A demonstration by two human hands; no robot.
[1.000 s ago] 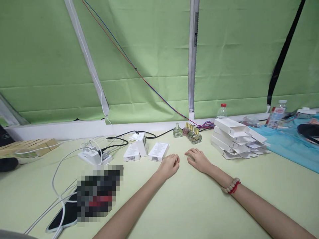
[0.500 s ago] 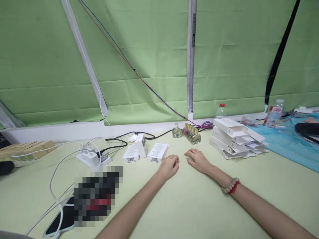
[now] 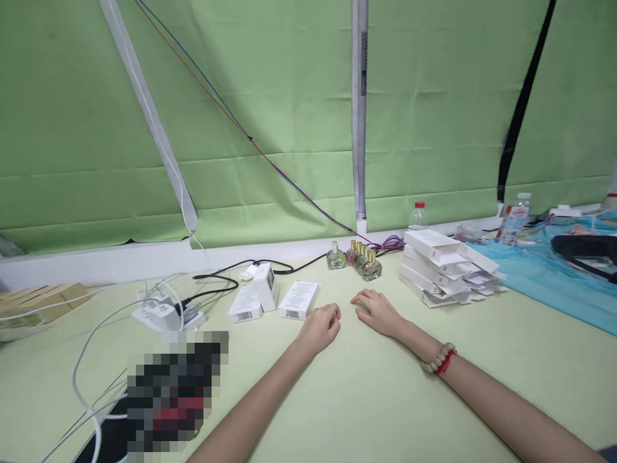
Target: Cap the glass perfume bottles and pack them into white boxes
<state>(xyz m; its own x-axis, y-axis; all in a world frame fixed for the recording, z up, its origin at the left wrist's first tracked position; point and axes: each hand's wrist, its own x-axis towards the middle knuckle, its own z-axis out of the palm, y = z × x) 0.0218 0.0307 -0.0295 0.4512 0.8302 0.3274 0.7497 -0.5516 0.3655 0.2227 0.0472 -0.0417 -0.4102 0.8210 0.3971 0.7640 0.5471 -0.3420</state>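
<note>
My left hand [image 3: 319,328] rests on the pale yellow table with its fingers loosely curled in, and I see nothing in it. Just beyond it lies a white printed box [image 3: 299,300] with a barcode on its near end. Flat on the tabletop, my right hand [image 3: 379,311] has its fingers a little apart and holds nothing. Its wrist wears a beaded bracelet. Small glass bottles with gold caps [image 3: 364,260] stand behind the hands, beside one bottle with a silvery cap [image 3: 336,257]. A stack of white boxes [image 3: 441,267] with open flaps is to the right.
Two more white boxes [image 3: 245,305] touch each other at the left. A power strip [image 3: 164,315] trails white and black cables. A pixelated dark device [image 3: 168,392] lies front left, and tan boxes [image 3: 48,302] far left. Blue sheeting [image 3: 544,270] and drink bottles are at right.
The whole view has shifted slightly, so things appear a little further left. Both hands keep their pose on the table, and nothing has been picked up or put down.
</note>
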